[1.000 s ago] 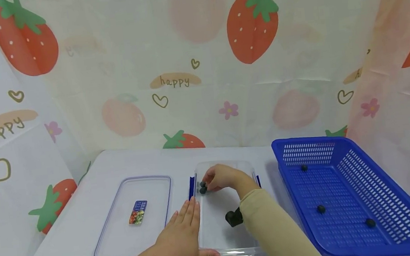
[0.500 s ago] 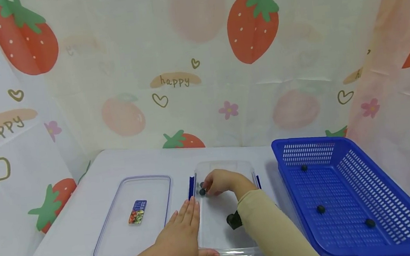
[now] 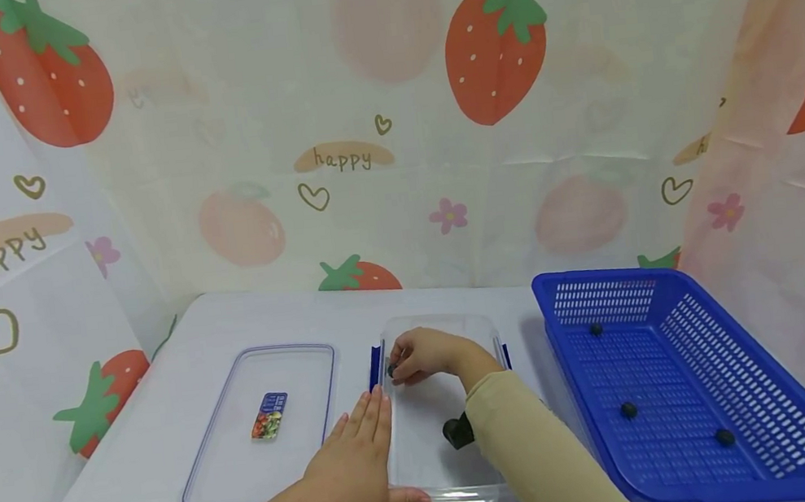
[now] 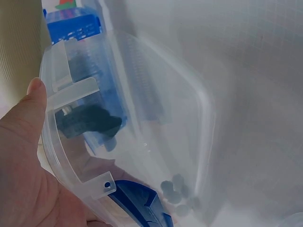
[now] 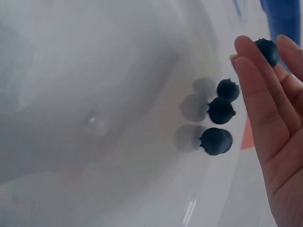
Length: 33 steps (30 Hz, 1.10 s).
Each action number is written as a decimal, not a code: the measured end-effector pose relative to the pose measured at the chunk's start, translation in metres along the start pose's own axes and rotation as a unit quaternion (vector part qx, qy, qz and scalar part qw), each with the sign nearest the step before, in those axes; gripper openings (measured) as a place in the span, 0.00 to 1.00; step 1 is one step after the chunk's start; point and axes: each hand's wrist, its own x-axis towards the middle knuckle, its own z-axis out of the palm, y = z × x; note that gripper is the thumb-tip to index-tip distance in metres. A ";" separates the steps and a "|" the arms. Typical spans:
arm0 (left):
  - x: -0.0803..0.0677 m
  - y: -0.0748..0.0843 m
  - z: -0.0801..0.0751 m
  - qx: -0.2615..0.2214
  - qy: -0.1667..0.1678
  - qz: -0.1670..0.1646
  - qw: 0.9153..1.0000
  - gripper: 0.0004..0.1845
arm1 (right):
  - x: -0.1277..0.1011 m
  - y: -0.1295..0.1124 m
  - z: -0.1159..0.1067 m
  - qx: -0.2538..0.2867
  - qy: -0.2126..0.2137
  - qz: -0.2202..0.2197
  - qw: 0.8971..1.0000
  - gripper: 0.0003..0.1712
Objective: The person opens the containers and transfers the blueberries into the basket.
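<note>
Blueberry (image 5: pixel 266 50) pinched in right fingers (image 5: pixel 255 90), seen only from wrist, left hand (image 3: pixel 349 477) flat against container (image 3: pixel 435 493).

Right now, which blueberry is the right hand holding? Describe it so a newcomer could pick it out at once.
Start at the clear plastic container in the middle of the table, between its flat lid and the blue basket. At the container's far left corner the right hand pinches one blueberry. Three other blueberries lie loose on the floor just below it; only this one sits between fingertips.
</note>
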 end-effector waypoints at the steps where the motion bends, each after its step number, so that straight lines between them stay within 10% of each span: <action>1: 0.000 0.000 0.000 0.000 0.000 0.000 1.000 0.63 | 0.000 -0.001 0.000 0.012 0.000 -0.004 1.000 0.07; 16: 0.001 0.001 -0.001 -0.002 -0.002 -0.008 1.000 0.63 | -0.020 -0.018 -0.031 0.096 0.004 -0.060 0.994 0.07; 33: -0.002 0.003 -0.002 -0.001 0.000 -0.006 1.000 0.63 | -0.100 -0.009 -0.121 0.078 0.068 -0.118 0.988 0.13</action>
